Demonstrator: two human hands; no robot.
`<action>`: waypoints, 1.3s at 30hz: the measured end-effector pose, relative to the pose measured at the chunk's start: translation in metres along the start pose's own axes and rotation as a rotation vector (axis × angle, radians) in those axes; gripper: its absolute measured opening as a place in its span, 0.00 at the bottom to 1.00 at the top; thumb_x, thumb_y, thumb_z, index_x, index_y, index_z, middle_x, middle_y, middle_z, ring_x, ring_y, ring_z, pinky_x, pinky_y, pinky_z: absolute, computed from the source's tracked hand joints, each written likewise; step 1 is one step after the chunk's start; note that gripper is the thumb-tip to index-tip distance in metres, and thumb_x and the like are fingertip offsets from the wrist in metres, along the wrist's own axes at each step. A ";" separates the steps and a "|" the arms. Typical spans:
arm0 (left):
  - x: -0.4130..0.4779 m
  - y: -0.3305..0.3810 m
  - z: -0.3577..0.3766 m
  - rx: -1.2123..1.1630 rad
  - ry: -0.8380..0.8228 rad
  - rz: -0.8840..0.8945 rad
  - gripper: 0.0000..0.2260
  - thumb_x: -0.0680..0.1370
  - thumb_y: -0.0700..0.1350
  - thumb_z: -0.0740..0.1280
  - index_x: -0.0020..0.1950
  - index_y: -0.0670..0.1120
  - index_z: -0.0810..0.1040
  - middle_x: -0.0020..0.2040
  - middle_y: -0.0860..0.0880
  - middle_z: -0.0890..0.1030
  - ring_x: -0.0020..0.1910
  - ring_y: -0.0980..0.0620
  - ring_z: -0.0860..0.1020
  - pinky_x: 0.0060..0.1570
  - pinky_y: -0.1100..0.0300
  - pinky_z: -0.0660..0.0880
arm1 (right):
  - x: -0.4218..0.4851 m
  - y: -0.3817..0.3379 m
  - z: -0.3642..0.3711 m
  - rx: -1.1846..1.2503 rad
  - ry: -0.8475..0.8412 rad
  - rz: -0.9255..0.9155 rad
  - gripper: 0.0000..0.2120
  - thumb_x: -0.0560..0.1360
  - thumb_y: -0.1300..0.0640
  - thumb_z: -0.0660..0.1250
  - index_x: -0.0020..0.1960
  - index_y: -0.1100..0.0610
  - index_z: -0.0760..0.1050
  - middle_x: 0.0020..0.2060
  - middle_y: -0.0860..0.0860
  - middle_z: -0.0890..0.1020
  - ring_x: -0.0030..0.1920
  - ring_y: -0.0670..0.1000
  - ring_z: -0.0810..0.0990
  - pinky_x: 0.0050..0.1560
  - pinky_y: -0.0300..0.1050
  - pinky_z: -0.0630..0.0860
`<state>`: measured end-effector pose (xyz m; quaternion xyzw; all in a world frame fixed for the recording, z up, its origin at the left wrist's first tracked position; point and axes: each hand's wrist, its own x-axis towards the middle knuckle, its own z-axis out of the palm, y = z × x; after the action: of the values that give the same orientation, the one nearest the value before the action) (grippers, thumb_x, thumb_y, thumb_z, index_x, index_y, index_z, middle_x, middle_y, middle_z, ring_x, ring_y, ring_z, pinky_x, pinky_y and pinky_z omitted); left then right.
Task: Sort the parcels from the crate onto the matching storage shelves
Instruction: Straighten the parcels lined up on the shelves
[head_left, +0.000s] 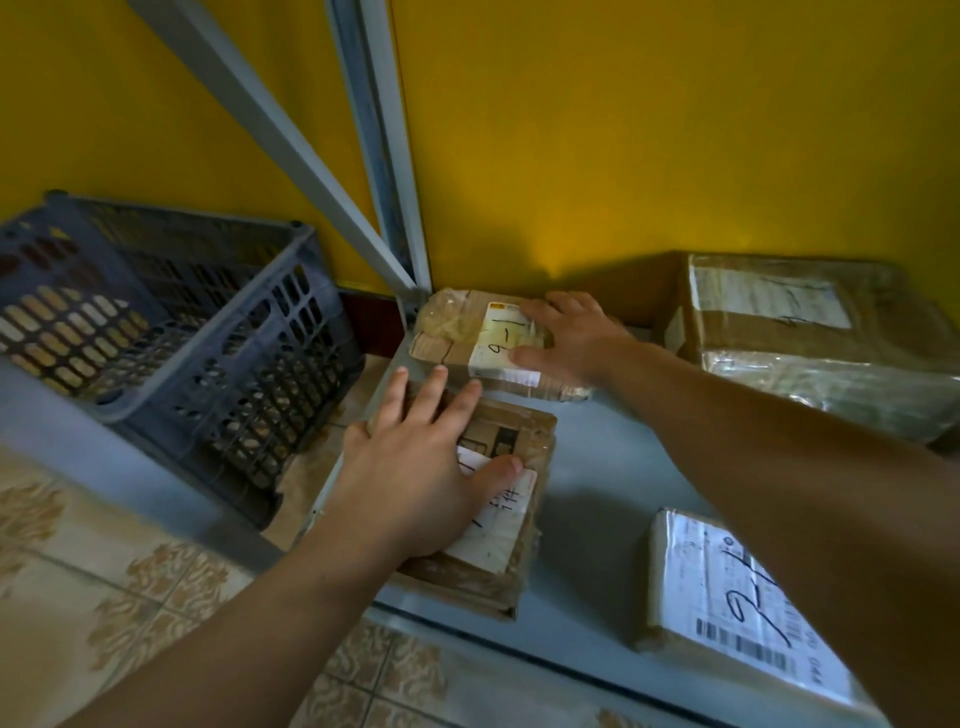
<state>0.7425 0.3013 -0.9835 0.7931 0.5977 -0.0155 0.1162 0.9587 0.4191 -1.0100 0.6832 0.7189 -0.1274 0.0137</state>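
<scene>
Two taped cardboard parcels lie on the low grey shelf (597, 467). The far parcel (457, 332) bears a white label marked "9-1"; my right hand (569, 335) rests flat on its right part with fingers spread. The near parcel (511, 525) also has a white label with handwriting; my left hand (421, 467) lies flat on top of it, fingers straight, thumb on the label. The dark blue plastic crate (171, 332) stands on the floor to the left, and no parcel shows inside it.
A large taped box (810, 332) sits at the shelf's back right. A white-labelled parcel marked "2-1" (727, 597) lies at the front right under my right forearm. Grey shelf posts (384, 156) rise at the back left against the yellow wall. Patterned tiles cover the floor.
</scene>
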 end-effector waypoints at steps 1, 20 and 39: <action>0.000 0.000 0.000 0.004 0.003 0.000 0.38 0.71 0.75 0.50 0.77 0.63 0.43 0.79 0.58 0.40 0.77 0.51 0.35 0.71 0.38 0.51 | 0.000 -0.002 0.000 -0.017 -0.015 0.013 0.39 0.76 0.29 0.55 0.80 0.42 0.46 0.80 0.49 0.48 0.79 0.57 0.44 0.76 0.63 0.50; 0.002 0.001 0.001 0.044 0.003 -0.023 0.37 0.72 0.75 0.46 0.77 0.63 0.44 0.79 0.57 0.42 0.78 0.49 0.38 0.71 0.36 0.52 | -0.086 0.108 -0.061 -0.018 0.011 0.573 0.51 0.66 0.17 0.45 0.78 0.48 0.57 0.80 0.58 0.52 0.77 0.69 0.48 0.71 0.76 0.46; 0.003 0.001 0.002 0.067 0.004 -0.018 0.38 0.72 0.76 0.44 0.78 0.62 0.43 0.79 0.57 0.41 0.78 0.48 0.38 0.72 0.36 0.52 | -0.091 0.073 -0.048 0.015 0.057 0.609 0.41 0.73 0.24 0.48 0.80 0.44 0.52 0.81 0.52 0.48 0.77 0.69 0.44 0.71 0.74 0.44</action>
<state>0.7448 0.3030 -0.9853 0.7912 0.6042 -0.0351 0.0882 1.0444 0.3419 -0.9583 0.8708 0.4799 -0.1032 0.0261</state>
